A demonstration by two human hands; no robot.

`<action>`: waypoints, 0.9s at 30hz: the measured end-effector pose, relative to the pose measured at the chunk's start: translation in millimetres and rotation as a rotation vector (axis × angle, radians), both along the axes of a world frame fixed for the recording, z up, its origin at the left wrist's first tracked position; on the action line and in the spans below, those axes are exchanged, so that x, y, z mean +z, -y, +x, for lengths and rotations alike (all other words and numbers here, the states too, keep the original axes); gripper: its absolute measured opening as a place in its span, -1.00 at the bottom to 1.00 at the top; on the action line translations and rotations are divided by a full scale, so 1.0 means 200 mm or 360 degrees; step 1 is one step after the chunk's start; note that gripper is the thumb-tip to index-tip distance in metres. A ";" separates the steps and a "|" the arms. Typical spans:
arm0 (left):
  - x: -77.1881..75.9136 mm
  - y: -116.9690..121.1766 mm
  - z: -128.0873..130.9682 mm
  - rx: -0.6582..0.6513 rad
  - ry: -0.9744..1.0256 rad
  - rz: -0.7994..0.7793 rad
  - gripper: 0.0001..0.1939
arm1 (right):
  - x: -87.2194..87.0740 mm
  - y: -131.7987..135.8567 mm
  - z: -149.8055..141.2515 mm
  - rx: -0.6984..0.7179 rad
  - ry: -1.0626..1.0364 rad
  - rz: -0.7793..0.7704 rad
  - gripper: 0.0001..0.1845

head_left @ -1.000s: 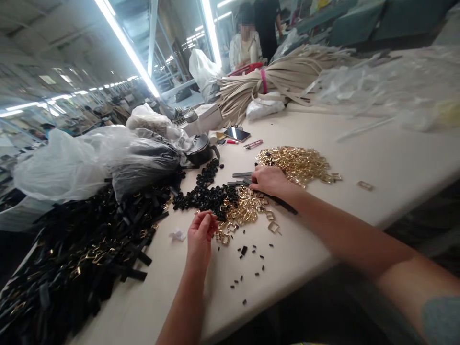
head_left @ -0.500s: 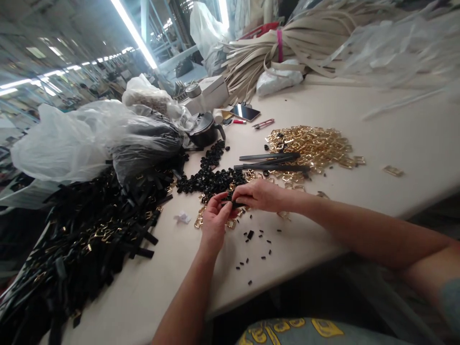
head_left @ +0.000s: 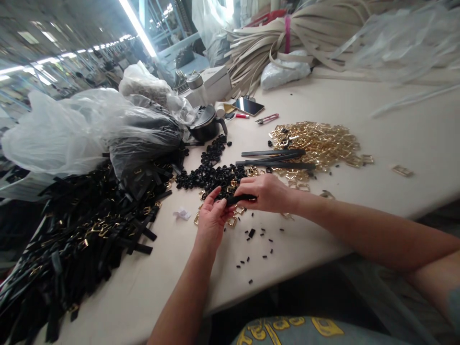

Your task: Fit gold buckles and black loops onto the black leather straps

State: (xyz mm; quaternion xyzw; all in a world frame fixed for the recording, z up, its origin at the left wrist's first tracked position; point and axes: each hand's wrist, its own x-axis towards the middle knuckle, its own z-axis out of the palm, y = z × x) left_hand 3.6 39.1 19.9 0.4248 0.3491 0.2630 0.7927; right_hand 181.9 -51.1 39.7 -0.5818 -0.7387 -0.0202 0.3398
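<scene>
A short black strap (head_left: 240, 198) stretches between my two hands above the table. My left hand (head_left: 212, 213) pinches its left end between thumb and fingers. At the other end, the fingers of my right hand (head_left: 268, 192) are closed on the strap, partly covering it. Just beyond my hands lies a heap of small black loops (head_left: 212, 177). Gold buckles (head_left: 232, 222) are scattered under and around my fingers. Several black straps (head_left: 275, 165) lie flat behind my right hand, beside a big pile of gold buckles (head_left: 316, 141).
Black straps with gold buckles (head_left: 97, 230) heap up on the left, below plastic bags (head_left: 82, 129). Tiny black bits (head_left: 252, 233) dot the table near its front edge. Farther back are a black lidded pot (head_left: 204, 123), a phone (head_left: 248, 106), thread snips (head_left: 268, 119) and beige strips (head_left: 305, 33).
My hands have moved slightly apart, and more of the black strap shows between them. The view has shifted a little.
</scene>
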 end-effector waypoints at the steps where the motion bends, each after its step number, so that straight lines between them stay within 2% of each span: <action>1: 0.00 0.00 0.00 -0.0011 0.0003 -0.0007 -0.34 | 0.00 0.00 0.00 -0.0017 0.0074 0.0039 -0.84; 4: 0.00 0.00 0.00 -0.0023 0.0011 -0.0012 -0.32 | -0.01 0.00 -0.01 -0.0027 0.0173 0.0081 -0.79; 10: 0.00 0.02 0.01 0.0020 0.0037 0.0031 -0.33 | -0.01 0.00 -0.01 0.0012 0.0015 0.0053 -0.78; 15: 0.01 0.03 0.00 -0.0006 0.0030 0.0150 -0.44 | -0.01 0.01 0.00 0.0022 0.0049 0.0022 -0.76; 17: 0.02 0.04 -0.01 -0.0068 -0.0040 0.0380 -0.58 | -0.01 0.02 0.00 0.0033 0.0062 -0.0006 -0.74; 21: 0.06 0.04 -0.02 -0.0061 -0.0248 0.1291 -0.86 | -0.01 0.02 -0.01 0.0019 0.0062 -0.0055 -0.76; 23: 0.07 0.04 -0.02 0.0008 -0.0306 0.1612 -0.90 | -0.02 0.01 -0.02 -0.0008 0.0056 -0.0075 -0.78; 27: 0.09 0.05 -0.04 0.0091 -0.0236 0.1702 -0.88 | -0.02 0.00 0.00 -0.0036 0.0011 -0.0109 -0.82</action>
